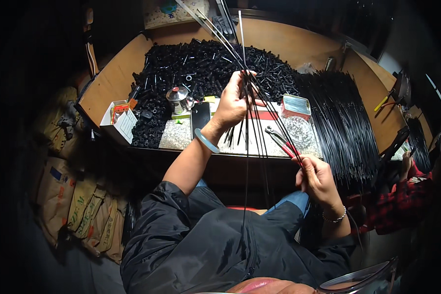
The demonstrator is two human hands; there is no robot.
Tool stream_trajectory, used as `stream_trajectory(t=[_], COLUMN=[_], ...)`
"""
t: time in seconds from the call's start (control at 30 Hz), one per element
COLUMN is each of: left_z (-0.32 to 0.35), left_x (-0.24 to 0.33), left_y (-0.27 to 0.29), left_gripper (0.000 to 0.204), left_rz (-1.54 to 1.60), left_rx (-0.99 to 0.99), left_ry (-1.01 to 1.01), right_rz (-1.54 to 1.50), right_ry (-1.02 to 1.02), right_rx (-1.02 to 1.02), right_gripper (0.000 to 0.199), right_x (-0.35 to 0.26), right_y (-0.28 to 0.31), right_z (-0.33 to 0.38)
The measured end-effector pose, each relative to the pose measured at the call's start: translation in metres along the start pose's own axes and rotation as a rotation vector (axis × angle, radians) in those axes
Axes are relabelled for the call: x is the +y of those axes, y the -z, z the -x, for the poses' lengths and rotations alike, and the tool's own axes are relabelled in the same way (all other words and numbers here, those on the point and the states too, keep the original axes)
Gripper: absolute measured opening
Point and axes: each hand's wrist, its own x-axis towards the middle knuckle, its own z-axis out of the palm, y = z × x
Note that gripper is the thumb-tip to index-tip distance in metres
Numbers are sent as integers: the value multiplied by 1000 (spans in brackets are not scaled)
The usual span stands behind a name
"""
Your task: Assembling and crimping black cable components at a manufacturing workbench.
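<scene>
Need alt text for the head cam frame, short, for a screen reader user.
A seated person's left hand grips a bundle of long thin black rods upright while the right hand holds red-handled pliers beside them. Behind, a wooden workbench carries a heap of small black parts and a stack of black rods.

Upper ends of thin black rods cut off by top edge, above left hand fingers. Plier handles hidden inside right hand fingers. Small black parts pile beyond fingers too small to tell.
</scene>
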Motion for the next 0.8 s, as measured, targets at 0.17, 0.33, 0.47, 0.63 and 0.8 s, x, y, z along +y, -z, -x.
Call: stream_trajectory(t=[0.17,0.33,0.47,0.63,0.8], left_z=[2,8,7,5,9], left_x=[-2,1,6,18,19], left_y=[31,41,36,44,65], left_gripper=[16,28,19,32,19], left_rz=[-127,-16,65,21,11], left_rx=[5,-22,-14,99,63], left_ry=[-82,-85,-74,-117,-142], right_rz=[98,397,517,330,175], right_ry=[66,243,300,134,124], right_rx=[321,446,295,128,81], right_gripper=[34,35,27,28,26], right_x=[-6,-29,-28,-19,-15], right_y=[26,46,51,64,62], right_z=[-8,-32,-55,-55,-56])
